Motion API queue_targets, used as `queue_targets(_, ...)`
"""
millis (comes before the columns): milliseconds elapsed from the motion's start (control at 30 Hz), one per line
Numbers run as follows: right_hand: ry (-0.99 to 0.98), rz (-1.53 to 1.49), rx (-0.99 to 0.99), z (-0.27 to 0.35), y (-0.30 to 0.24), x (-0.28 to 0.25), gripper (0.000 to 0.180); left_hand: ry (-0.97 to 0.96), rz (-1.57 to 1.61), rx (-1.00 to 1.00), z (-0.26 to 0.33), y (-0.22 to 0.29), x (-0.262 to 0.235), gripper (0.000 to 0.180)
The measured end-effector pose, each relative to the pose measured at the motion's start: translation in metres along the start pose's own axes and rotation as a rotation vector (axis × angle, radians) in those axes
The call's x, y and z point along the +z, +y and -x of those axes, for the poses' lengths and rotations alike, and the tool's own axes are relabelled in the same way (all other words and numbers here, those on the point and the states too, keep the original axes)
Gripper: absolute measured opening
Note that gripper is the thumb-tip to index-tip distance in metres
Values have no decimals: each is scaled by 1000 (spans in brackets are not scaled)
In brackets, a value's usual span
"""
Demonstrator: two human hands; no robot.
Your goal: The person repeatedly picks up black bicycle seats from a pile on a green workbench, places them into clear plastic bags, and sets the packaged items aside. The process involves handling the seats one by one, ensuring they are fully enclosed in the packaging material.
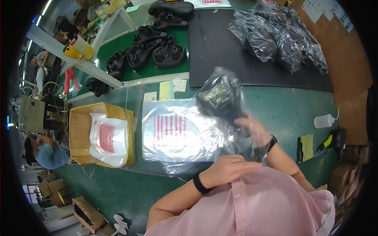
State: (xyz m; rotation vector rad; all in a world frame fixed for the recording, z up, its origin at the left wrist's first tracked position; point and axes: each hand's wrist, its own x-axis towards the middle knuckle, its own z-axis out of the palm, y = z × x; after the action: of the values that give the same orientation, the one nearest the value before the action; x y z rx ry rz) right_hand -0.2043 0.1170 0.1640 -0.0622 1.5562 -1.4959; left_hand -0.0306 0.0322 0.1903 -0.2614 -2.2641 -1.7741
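Observation:
A dark bicycle saddle (225, 103) in a clear plastic bag (223, 76) hangs blurred above the right end of a stack of clear bags with red print (197, 141). My right hand (254, 129) holds the saddle at its lower right end; loose film lies over the wrist. In front of my chest my left hand (235, 167) has its fingers stretched to the right, just below the bag's loose end. Whether it touches the film I cannot tell. Several bare black saddles (169, 53) lie upside down at the back left.
Bagged saddles (277, 37) are piled on a black mat (220, 51) at the back right. Left of the stack stands a cardboard box (80, 135) holding printed bags. A white squeeze bottle (323, 122) is at the right, near a yellow-green cloth (307, 147). A metal frame (92, 69) crosses the left.

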Motion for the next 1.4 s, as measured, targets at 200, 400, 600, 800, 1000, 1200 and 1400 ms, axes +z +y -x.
queue_targets(200, 26, -985, -582, -154, -96, -97, 32, 435, 48, -782, 93, -105, -35, 26)
queue_targets(400, -10, 177, -505, -322, -116, 76, 33, 608, 283, -978, 152, -162, -48, 22)
queue_targets(600, 225, 687, -441, -491, -88, 157, 38, 678, 456, -984, 117, -166, -75, 21)
queue_targets(800, -17, 585, -546, -391, -42, 154, 28, 1171, 625, -691, 41, -191, -134, 43)
queue_targets(1000, -278, 550, -477, -139, 22, 119, 58, 1241, 1104, -357, 33, -157, -122, 64)
queue_targets(1200, -171, 1206, -1029, -45, -54, 21, 90, 1000, 982, -576, 78, -102, -86, 51)
queue_targets(1400, -586, 911, -629, 0, -31, -19, 85, 792, 896, -473, 27, -18, -80, 58)
